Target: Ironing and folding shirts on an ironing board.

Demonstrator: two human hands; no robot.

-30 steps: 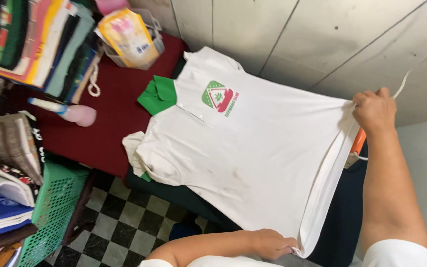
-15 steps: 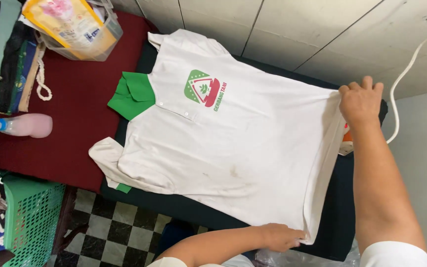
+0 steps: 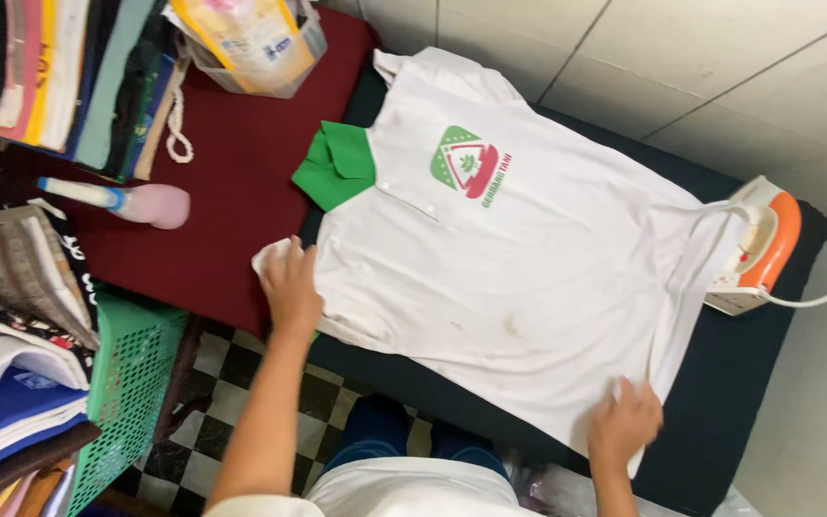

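A white polo shirt (image 3: 528,258) with a green collar (image 3: 335,165) and a red and green chest badge lies face up on a dark ironing pad (image 3: 739,402). My left hand (image 3: 289,282) grips the shirt's near sleeve at the pad's left edge. My right hand (image 3: 624,426) holds the near corner of the hem at the lower right. A white and orange iron (image 3: 758,251) stands on the pad just past the hem, its cord running off to the right.
A dark red cloth (image 3: 232,220) covers the surface to the left, with a pink spray bottle (image 3: 136,201) and a clear tub holding a yellow pouch (image 3: 246,38). Stacks of folded clothes (image 3: 40,77) line the left side above a green basket (image 3: 136,383). Below is checkered floor (image 3: 212,412).
My right hand left the far hem corner and came to the near hem corner. My left hand moved from the near hem up to the sleeve. The iron is now uncovered.
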